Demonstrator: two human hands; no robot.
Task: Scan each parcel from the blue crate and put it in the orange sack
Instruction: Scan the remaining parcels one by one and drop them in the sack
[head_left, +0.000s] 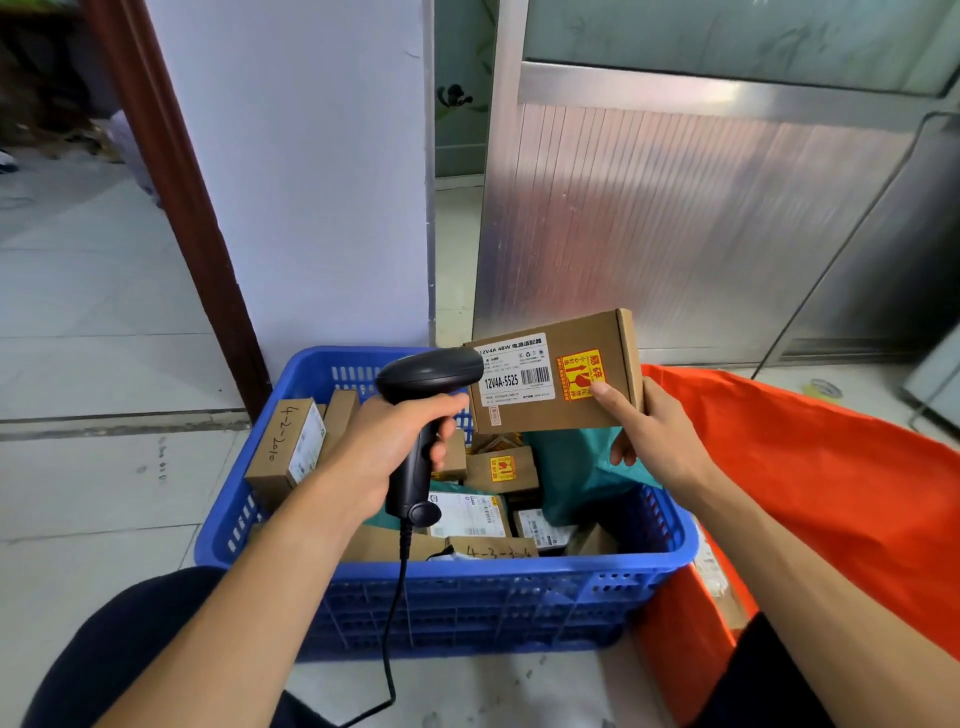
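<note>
The cardboard parcel (556, 374) is held above the blue crate (467, 587), long axis left-right, label facing the camera, pinched by the right hand (649, 431). The left hand (384, 447) grips the scanner (421, 415), whose head touches the parcel's left edge.

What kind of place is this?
Probably a parcel sorting or pickup room: a blue crate full of labelled parcels, a handheld barcode scanner aimed at a cardboard box, and a big orange sack beside it.
</note>
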